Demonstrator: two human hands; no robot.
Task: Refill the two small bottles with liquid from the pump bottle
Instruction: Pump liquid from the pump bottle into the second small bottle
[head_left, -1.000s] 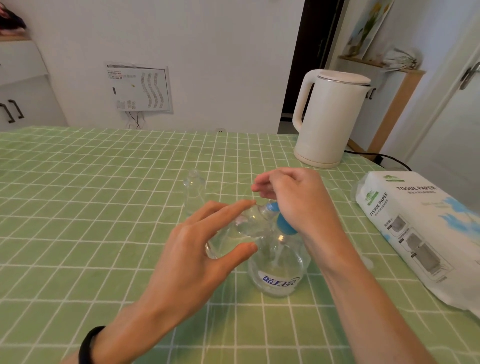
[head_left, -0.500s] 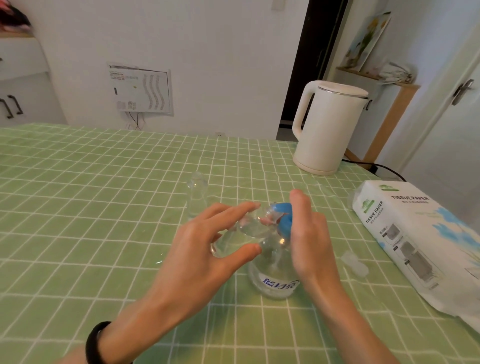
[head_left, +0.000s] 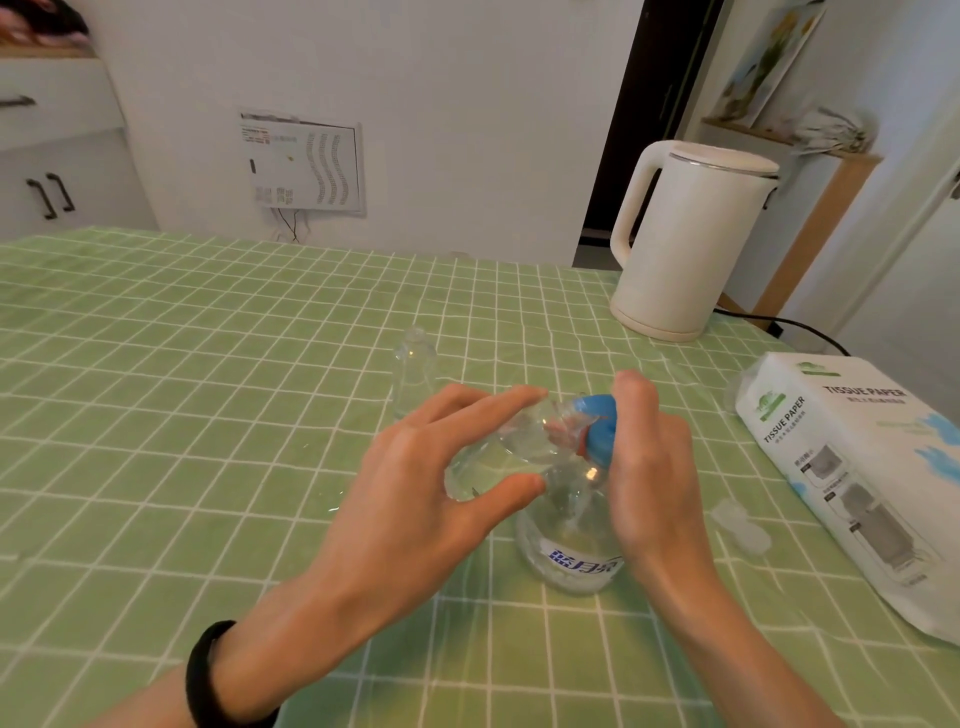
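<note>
my left hand (head_left: 415, 478) is gripping a small bottle (head_left: 488, 462), clear and tipped onto its side, with my fingers spreading over the top of it and my thumb pressing up from below. its mouth is pointing right, touching the spout of the blue pump head (head_left: 597, 426). my right hand (head_left: 654, 467) is sitting against that pump head, fingers curling over its far side; the thumb is hiding behind the hand, so i cannot tell how it is lying. a black wristband (head_left: 208, 675) is circling my left wrist.

the pump bottle (head_left: 576, 561), clear with a blue-lettered label, is standing upright under both hands, toward the near right part of the table (head_left: 156, 415) with its green checked cloth. the second small bottle (head_left: 413, 374) is standing upright just beyond my left fingertips, apart from them. a small clear cap (head_left: 740, 527) is lying on the cloth between the pump bottle and the tissue pack (head_left: 857, 467), which is lying along the right edge. a white kettle (head_left: 685, 244) is standing at the far right corner.
</note>
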